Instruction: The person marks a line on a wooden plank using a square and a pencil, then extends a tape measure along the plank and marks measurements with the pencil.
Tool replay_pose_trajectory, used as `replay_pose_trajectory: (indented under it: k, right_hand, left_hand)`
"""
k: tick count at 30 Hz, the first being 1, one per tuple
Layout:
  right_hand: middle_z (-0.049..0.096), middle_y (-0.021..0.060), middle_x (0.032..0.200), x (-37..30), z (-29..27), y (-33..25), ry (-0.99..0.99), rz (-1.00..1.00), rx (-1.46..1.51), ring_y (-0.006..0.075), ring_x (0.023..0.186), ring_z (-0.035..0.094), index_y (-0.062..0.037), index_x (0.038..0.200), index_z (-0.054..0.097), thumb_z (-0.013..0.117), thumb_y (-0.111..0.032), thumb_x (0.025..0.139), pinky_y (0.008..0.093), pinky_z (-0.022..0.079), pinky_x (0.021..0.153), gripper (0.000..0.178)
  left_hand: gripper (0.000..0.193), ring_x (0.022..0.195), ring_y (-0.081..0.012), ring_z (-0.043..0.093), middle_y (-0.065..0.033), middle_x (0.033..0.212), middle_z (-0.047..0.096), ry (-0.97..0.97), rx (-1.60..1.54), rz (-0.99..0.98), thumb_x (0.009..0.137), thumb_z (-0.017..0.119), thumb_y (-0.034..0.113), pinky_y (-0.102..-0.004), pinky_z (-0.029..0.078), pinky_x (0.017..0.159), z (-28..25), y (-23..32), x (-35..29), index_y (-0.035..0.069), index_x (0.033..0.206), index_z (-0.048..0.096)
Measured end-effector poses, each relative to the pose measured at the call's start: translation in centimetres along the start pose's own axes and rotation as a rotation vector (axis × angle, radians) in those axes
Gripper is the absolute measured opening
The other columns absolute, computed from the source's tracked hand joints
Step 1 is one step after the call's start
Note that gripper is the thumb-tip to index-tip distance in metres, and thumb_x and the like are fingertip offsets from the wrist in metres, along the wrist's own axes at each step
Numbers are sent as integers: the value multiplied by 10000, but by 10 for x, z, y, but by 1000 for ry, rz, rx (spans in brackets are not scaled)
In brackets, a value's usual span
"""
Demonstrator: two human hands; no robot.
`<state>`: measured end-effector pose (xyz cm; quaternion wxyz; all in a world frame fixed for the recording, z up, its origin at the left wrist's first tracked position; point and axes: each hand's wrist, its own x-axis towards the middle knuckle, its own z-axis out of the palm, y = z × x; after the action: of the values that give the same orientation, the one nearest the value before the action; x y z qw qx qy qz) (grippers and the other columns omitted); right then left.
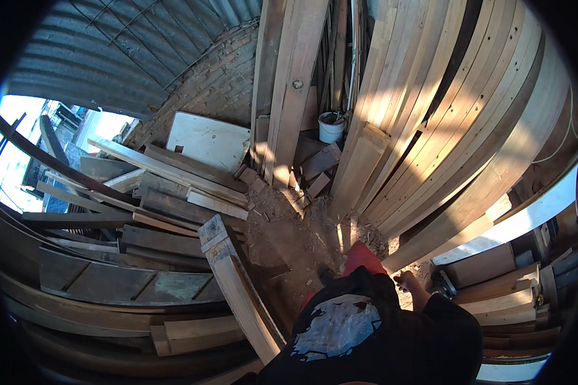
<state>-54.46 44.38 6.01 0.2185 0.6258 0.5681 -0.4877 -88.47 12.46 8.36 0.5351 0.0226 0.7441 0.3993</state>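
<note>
My right hand (pixel 407 282) hangs low beside my body, its fingers curled; what they hold, if anything, is too small to make out. Close to it is the lower end of a wide leaning board (pixel 456 221). My left hand does not show. On my left side a long timber beam (pixel 237 282) slants up from the lower edge, its far end raised over the stacked wood. My black shirt (pixel 404 337) hides its near end, so I cannot tell whether I am holding it. Below the shirt shows red cloth (pixel 364 258).
Tall planks (pixel 424 128) lean upright at the right, with thick boards (pixel 295 83) ahead. A white bucket (pixel 331 128) stands between them. Stacked timber (pixel 141 276) fills the left, near a white panel (pixel 209 142). Wood scraps and shavings litter the dirt floor (pixel 289 234).
</note>
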Motion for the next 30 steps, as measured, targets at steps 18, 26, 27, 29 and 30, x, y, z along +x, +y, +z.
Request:
replay_pose_trajectory:
  k: [18,26,27,29,30]
  right_hand:
    - [645,102,628,172,-39,-198,-19,-578,-44,204,479,593,5,697,673,720,-354,849,347,463,443,393]
    - [655,129,661,135,-91,-322,-72,-225,36,215,555,615,28,844,704,646,-285,829,349,496,523,319]
    - [655,129,661,139,-90,-322,-73,-216,50,215,555,615,28,844,704,646,-285,829,349,496,523,319]
    - [660,141,681,147,-89,-320,30,-185,-74,230,565,621,28,858,704,632,-287,833,352,505,533,324]
    - [660,141,681,156,-86,-310,37,-169,-61,230,565,621,28,858,704,632,-287,833,352,505,533,324]
  left_hand:
    - [449,1049,-298,618,-138,1176,628,-89,136,-123,877,627,370,-432,512,831,-53,149,96,52,1193,606]
    - [501,1085,-320,610,-163,1211,616,69,133,-184,853,641,398,-454,504,859,-112,220,117,53,1213,597]
    - [507,1090,-323,609,-166,1216,615,67,137,-182,850,643,401,-457,503,863,-115,227,119,53,1215,596]
    - [520,1099,-328,606,-172,1225,612,67,154,-182,844,647,408,-462,501,870,-124,244,124,53,1220,594]
    - [527,1103,-331,605,-176,1229,611,57,169,-181,841,648,412,-465,500,873,-126,252,127,53,1222,593]
